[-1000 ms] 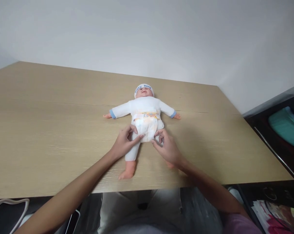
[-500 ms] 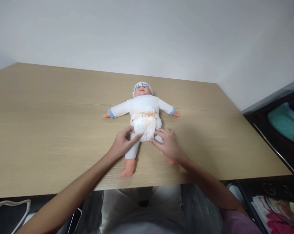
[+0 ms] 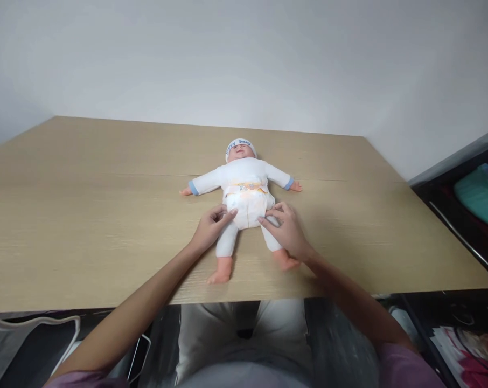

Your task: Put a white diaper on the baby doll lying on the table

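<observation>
A baby doll [image 3: 244, 168] in a white suit with blue cuffs and a lettered white cap lies on its back, arms spread, feet toward me. Around its hips is a white diaper [image 3: 249, 211] with an orange patterned band at the waist. My left hand [image 3: 210, 227] is closed at the diaper's left leg edge, thumb on the front and fingers tucked by the doll's thigh. On the opposite side my right hand [image 3: 288, 230] pinches the other leg edge between thumb and fingers. The fingertips under the edges are partly hidden.
The doll lies on a wide wooden table [image 3: 106, 226] that meets a pale wall [image 3: 244, 64] at the back. To the right stands a dark shelf holding a teal cloth item [image 3: 480, 195]. Papers and a pink item [image 3: 476, 372] lie below the table's right side.
Both hands have shifted slightly up along the diaper's leg edges, toward the waist. The doll's leg beside my right hand shows more now. The camera view has shifted a little.
</observation>
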Demonstrator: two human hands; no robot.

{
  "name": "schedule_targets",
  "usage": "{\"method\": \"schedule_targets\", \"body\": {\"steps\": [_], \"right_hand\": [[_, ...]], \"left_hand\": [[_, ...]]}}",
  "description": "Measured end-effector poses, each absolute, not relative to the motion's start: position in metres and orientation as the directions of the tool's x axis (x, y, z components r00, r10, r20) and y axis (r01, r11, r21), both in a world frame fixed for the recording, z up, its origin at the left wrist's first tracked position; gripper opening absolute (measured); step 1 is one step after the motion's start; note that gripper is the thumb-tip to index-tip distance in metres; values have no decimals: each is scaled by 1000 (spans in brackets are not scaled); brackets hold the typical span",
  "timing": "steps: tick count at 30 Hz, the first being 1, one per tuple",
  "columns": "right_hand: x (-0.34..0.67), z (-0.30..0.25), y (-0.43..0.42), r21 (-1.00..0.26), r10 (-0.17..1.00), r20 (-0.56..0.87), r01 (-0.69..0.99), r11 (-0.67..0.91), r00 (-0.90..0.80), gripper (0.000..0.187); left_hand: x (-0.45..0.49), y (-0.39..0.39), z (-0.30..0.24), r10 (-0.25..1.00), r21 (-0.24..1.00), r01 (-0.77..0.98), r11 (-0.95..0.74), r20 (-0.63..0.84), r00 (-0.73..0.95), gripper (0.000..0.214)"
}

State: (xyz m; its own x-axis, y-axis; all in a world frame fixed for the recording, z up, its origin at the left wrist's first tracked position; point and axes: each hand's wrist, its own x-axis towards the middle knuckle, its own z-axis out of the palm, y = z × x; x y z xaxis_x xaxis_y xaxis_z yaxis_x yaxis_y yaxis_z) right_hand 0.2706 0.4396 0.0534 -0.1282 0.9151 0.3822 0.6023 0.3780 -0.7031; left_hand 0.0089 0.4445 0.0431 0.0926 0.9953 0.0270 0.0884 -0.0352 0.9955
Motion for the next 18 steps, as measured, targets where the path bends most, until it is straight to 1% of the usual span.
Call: {"method": "schedule_targets", "body": {"steps": [2,5,7,9,12,15,16,18], "right_hand": [[274,53,441,-747,924,349,550,373,-153,17],[280,56,439,-785,917,348,475,398,-195,20],[286,58,436,-812,918,345,427,397,-197,21],[292,61,437,-839,927,338,394,374,-160,23],[296,66,454,-840,928,357,398,370,-110,26],[287,67,490,-830,919,377,396,392,-118,33],[282,65,503,-840,921,374,381,387,-111,36],[269,60,523,-871,932,354,335,358,-77,41]], "left_hand": [[9,443,43,994,994,89,-68,60,89,47],[5,437,43,992,992,77,-96,89,85,45],[-1,432,44,990,984,124,-130,121,76,44],[-8,429,45,980,957,214,-196,190,52,39],[-16,441,51,940,879,359,-315,340,-8,31],[-14,471,58,863,766,477,-430,504,-30,29],[-11,482,60,841,732,508,-455,541,-27,30],[-4,500,60,821,691,546,-474,570,-9,32]]}}
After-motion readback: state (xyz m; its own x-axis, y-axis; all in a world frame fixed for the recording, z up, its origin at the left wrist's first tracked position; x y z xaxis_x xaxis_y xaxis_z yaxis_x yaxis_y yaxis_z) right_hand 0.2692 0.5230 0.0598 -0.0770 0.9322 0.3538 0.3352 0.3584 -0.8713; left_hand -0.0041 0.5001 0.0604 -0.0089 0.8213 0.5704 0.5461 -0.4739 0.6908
